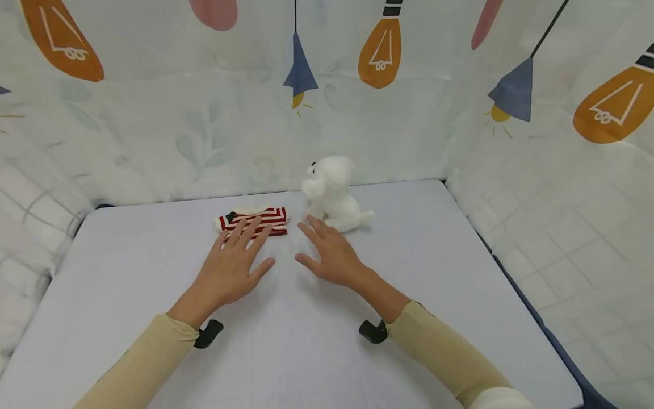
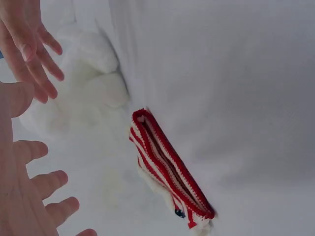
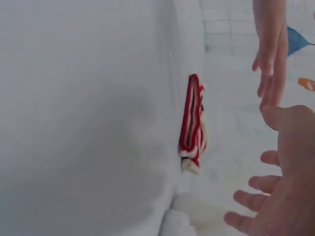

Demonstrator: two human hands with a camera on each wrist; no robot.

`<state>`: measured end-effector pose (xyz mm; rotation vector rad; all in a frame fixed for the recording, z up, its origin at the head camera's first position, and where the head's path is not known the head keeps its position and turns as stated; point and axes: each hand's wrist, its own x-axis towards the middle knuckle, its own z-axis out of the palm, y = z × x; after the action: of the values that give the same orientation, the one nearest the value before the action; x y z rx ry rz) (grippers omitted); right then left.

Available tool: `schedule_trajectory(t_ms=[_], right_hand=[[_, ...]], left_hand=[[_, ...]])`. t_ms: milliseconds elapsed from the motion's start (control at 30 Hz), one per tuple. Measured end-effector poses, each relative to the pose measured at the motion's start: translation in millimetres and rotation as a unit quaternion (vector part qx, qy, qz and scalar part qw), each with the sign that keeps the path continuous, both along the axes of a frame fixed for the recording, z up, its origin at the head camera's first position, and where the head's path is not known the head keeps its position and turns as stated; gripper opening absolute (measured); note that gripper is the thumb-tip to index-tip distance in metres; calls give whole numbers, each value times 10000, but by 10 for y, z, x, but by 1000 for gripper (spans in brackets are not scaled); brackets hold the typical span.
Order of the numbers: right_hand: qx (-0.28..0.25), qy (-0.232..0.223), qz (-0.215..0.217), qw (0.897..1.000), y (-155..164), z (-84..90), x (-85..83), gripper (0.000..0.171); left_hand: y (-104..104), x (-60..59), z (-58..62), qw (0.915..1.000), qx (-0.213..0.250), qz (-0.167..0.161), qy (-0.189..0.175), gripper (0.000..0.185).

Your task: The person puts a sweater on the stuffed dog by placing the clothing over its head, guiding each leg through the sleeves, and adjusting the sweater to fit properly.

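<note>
Two small soft things lie toward the far middle of the pale surface (image 1: 128,267). One is a folded knitted garment (image 1: 254,221) in red and white stripes with cream edging and a small dark spot at its left end; it lies flat, its long side running left to right. Just to its right sits a white plush toy (image 1: 332,194), fluffy, upright, with a dark nose turned to the left, and a small gap parts the two.

Both hands are held out palm down, fingers spread and nearly straight, gripping nothing. In the head view the left hand (image 1: 232,267) has its fingertips over the near edge of the striped garment; whether they touch the knit cannot be told. The right hand (image 1: 329,253) is just near of the plush toy, its fingertips close to the toy's base, contact likewise unclear. The two hands are near each other, thumbs pointing inward. Beige sleeves cover both forearms, and a dark wrist mount shows under each. A printed curtain (image 1: 153,113) with lamp and bulb motifs hangs behind the surface.
</note>
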<state>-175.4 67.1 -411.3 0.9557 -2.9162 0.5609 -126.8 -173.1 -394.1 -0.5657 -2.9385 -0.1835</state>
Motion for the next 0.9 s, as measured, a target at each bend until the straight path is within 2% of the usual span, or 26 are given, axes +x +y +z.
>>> schedule_trajectory(t_ms=[200, 367, 600, 700, 900], right_hand=[[-354, -641, -63, 9973, -17, -70, -78, 66], [-601, -856, -133, 9944, -40, -105, -147, 64], [-1349, -1497, -351, 9789, -140, -237, -255, 56], [-1408, -1596, -485, 9759, -208, -280, -283, 55], [-1534, -1451, -556, 9759, -280, -286, -331, 53]], left_hand=[[-12, -38, -25, 9999, -14, -26, 161, 70], [-28, -67, -48, 10000, 62, 59, 26, 68], [-90, -136, -115, 9993, 232, 211, -181, 65], [-120, -180, -147, 9993, 250, 227, -177, 63], [-125, -247, -182, 9985, 325, 305, -330, 63]])
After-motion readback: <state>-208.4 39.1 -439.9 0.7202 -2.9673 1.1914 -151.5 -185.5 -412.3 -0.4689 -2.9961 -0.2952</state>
